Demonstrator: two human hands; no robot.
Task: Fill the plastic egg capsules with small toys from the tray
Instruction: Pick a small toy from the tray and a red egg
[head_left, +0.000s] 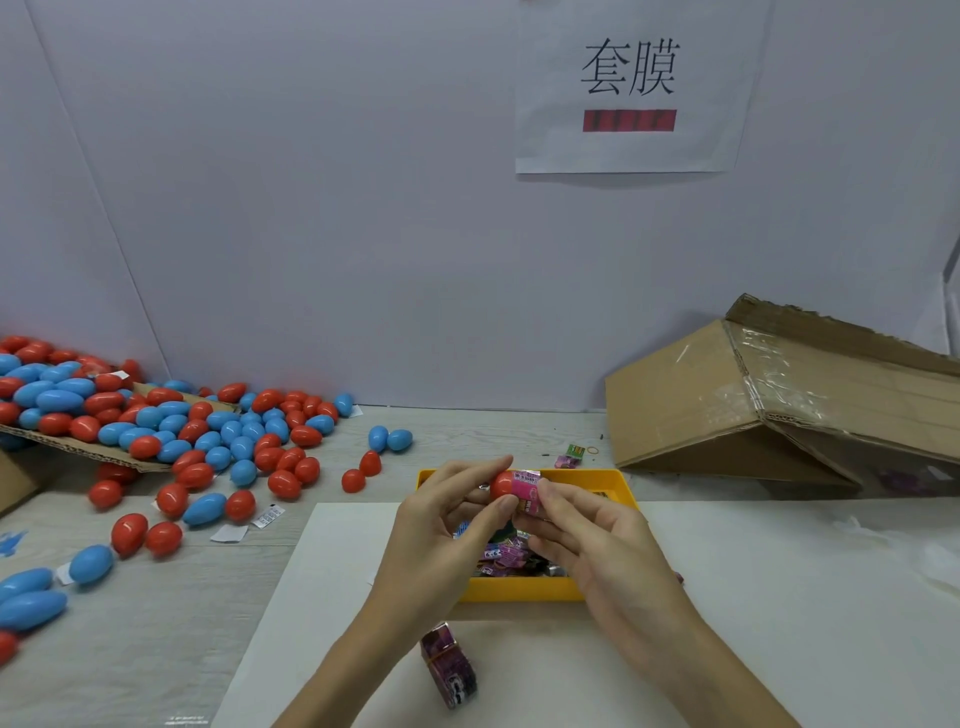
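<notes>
Head view: red egg capsule (502, 483) held above the yellow tray (519, 590), pinched by the left hand (441, 530), index finger curled over its top and thumb under it. Pink toy packet (527, 491) sits at the capsule's right end, touching it; right hand (597, 540) pinches the packet from the right with thumb and fingertips (545, 491). Cannot tell how far the packet is inside the capsule.

Below and behind both sets of fingers, the tray holds a heap of small toy packets (501, 553), pink and purple mostly, partly hidden by the hands. Tray rests on the far edge of a white sheet (727, 623) lying on the table (156, 623).

Nearer the person than the wrists, a purple bundle of packets (449, 667) lies on the sheet, apart from the tray.

Beyond the fingertips, on the table past the tray: two loose packets (570, 456) and a small rubber band (592, 450).

Far left of the left hand: big spill of red and blue egg capsules (208, 441) over the table and a cardboard flap (78, 447), a few paper slips (267, 517) among them. Two red and two blue eggs lie nearer the tray's left corner.

Right of the right hand: tipped cardboard box (753, 405), taped, against the white wall. Paper sign (631, 88) with printed characters on the wall above.
</notes>
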